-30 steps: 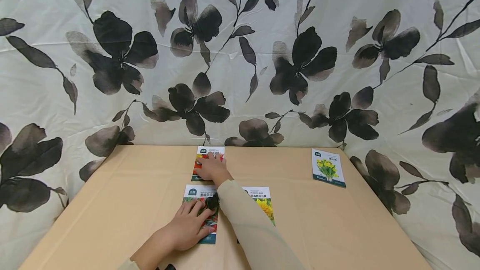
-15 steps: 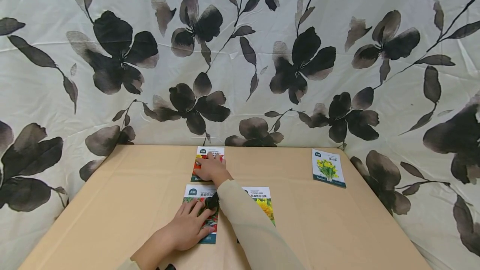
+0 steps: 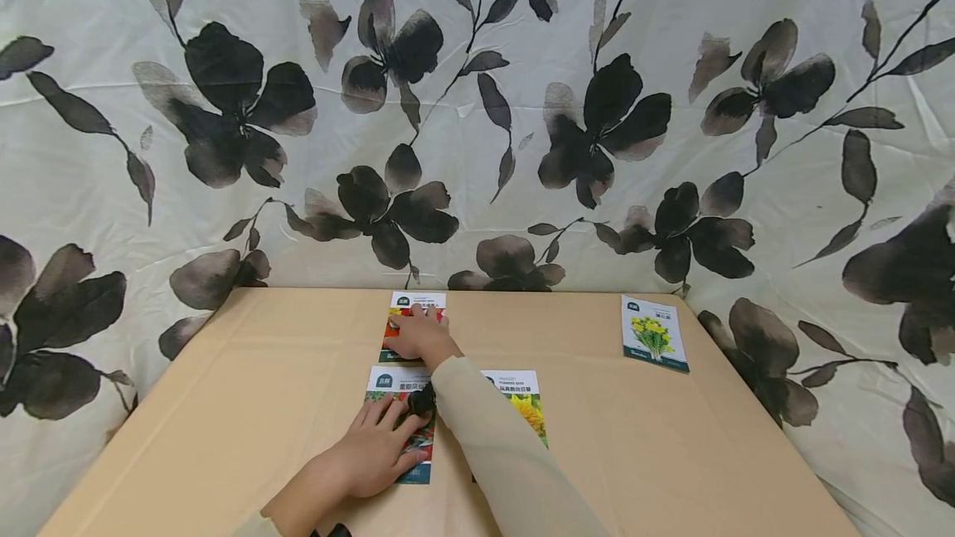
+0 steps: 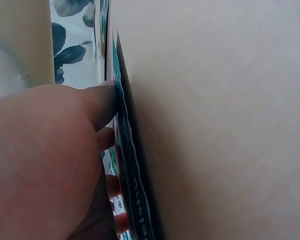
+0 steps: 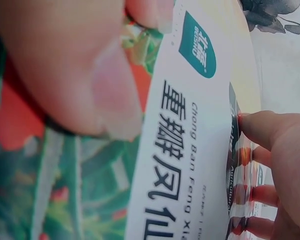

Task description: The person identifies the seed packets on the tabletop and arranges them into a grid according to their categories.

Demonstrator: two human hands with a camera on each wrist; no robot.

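Observation:
In the head view a seed packet (image 3: 385,380) with red flowers lies on the table, and my left hand (image 3: 370,456) rests on it with fingers spread. Straight beyond it lies a second red-flowered packet (image 3: 419,298), pressed down by the fingers of my right hand (image 3: 422,333). Its lower end comes close to the top of the nearer packet. The left wrist view shows the left thumb (image 4: 102,102) at the near packet's dark bottom edge (image 4: 132,170). In the right wrist view, Chinese lettering runs along the near packet's white header (image 5: 175,150), between both hands.
A yellow-flowered packet (image 3: 526,409) lies right of the near one, partly hidden under my right sleeve (image 3: 507,446). Another packet (image 3: 655,334) with yellow blooms lies slightly turned at the back right of the tan table (image 3: 634,454). A floral cloth (image 3: 477,139) hangs behind.

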